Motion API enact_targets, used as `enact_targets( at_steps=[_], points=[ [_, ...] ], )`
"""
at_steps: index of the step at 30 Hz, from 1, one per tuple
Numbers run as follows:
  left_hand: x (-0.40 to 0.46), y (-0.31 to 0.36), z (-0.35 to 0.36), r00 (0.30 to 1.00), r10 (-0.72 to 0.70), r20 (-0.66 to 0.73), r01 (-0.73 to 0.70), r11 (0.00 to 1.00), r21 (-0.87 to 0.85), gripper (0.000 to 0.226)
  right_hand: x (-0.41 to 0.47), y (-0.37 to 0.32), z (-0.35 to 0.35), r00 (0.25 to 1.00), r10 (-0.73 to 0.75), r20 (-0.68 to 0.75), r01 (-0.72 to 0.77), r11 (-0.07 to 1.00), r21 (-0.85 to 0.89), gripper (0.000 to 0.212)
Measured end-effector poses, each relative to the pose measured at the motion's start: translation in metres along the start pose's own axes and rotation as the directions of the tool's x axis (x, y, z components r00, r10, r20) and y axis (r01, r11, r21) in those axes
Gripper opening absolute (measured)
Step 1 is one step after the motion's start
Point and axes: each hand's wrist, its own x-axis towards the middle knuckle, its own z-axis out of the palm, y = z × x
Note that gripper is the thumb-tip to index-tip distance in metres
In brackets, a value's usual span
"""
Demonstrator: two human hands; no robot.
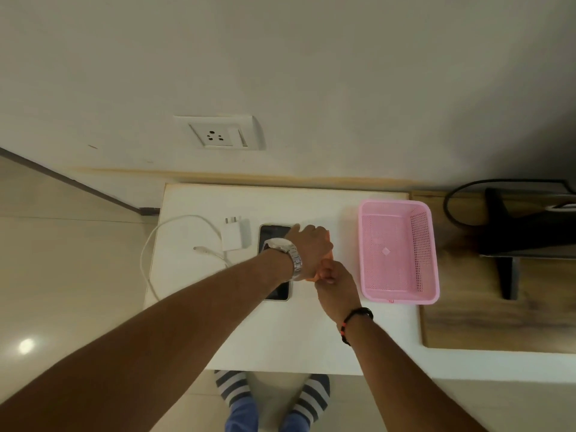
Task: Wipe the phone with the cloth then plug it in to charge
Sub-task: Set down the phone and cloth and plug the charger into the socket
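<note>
Both hands, left (311, 247) and right (335, 280), pinch an orange cloth (314, 277) mid-frame, beside the phone (274, 233) on the worktop (311, 204).

White table (193, 194) against a cream wall (311, 73); glossy tiled floor (62, 275).
</note>
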Motion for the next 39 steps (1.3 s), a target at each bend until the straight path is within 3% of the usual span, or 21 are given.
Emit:
enact_targets(
  at_steps=[2,3,5,8,10,12,14,18,21,23,27,29,32,35,37,39],
  points=[
    [-0.016,-0.004,-0.005,0.984,-0.070,-0.164,0.027,0.968,-0.250,0.044,-0.009,-0.005,-0.001,0.997,-0.042,-0.065,0.048,0.994,0.094,0.011],
    [-0.026,-0.009,-0.007,0.952,-0.159,-0.259,0.034,0.903,-0.429,0.040,-0.016,-0.009,0.000,0.994,-0.051,-0.097,0.066,0.985,0.158,0.013],
    [-0.051,-0.020,-0.009,0.838,-0.429,-0.337,0.035,0.659,-0.751,0.032,-0.030,-0.020,0.005,0.993,-0.057,-0.105,0.085,0.954,0.287,0.019],
    [-0.088,-0.054,-0.007,0.610,-0.785,-0.110,0.054,0.180,-0.982,0.026,-0.044,-0.045,0.022,0.996,-0.090,0.021,0.076,0.927,0.367,0.020],
    [-0.109,-0.084,0.001,0.504,-0.859,0.085,0.056,-0.066,-0.996,0.026,-0.043,-0.064,0.039,0.987,-0.106,0.123,0.056,0.932,0.357,0.027],
    [-0.126,-0.108,0.011,0.467,-0.856,0.221,0.052,-0.222,-0.974,0.027,-0.037,-0.083,0.055,0.976,-0.133,0.169,0.076,0.948,0.308,0.032],
    [-0.134,-0.123,0.020,0.484,-0.821,0.304,0.060,-0.315,-0.947,0.028,-0.028,-0.100,0.070,0.972,-0.125,0.198,0.066,0.958,0.280,0.036],
    [-0.135,-0.134,0.028,0.540,-0.762,0.358,0.092,-0.369,-0.925,0.030,-0.010,-0.125,0.094,0.968,-0.051,0.246,0.012,0.988,0.156,0.039],
    [-0.130,-0.136,0.028,0.577,-0.726,0.375,0.105,-0.389,-0.915,0.025,0.001,-0.133,0.106,0.971,0.015,0.239,-0.030,0.998,0.057,0.016],
    [-0.127,-0.137,0.028,0.594,-0.705,0.387,0.126,-0.393,-0.911,0.020,0.004,-0.138,0.110,0.975,0.032,0.221,-0.033,0.999,0.001,0.013],
    [-0.118,-0.136,0.031,0.621,-0.693,0.368,0.266,-0.255,-0.930,0.025,0.005,-0.144,0.113,0.976,0.026,0.214,-0.016,0.999,-0.047,0.025],
    [-0.116,-0.135,0.033,0.655,-0.676,0.338,0.332,-0.145,-0.932,0.019,0.005,-0.146,0.115,0.973,0.042,0.225,-0.029,0.998,-0.060,0.022],
    [-0.115,-0.132,0.036,0.657,-0.676,0.332,0.377,-0.087,-0.922,0.017,0.004,-0.145,0.115,0.974,0.050,0.220,-0.040,0.998,-0.051,0.018],
    [-0.113,-0.128,0.037,0.628,-0.706,0.328,0.321,-0.150,-0.935,0.019,0.004,-0.142,0.112,0.984,0.002,0.180,-0.006,1.000,0.024,0.030],
    [-0.114,-0.129,0.035,0.607,-0.717,0.342,0.257,-0.230,-0.939,0.046,-0.003,-0.144,0.109,0.986,-0.038,0.163,0.025,0.996,0.083,0.026],
    [-0.118,-0.132,0.029,0.606,-0.719,0.341,0.156,-0.312,-0.937,0.057,-0.008,-0.149,0.105,0.982,-0.090,0.166,0.062,0.984,0.170,0.027]
  ],
)
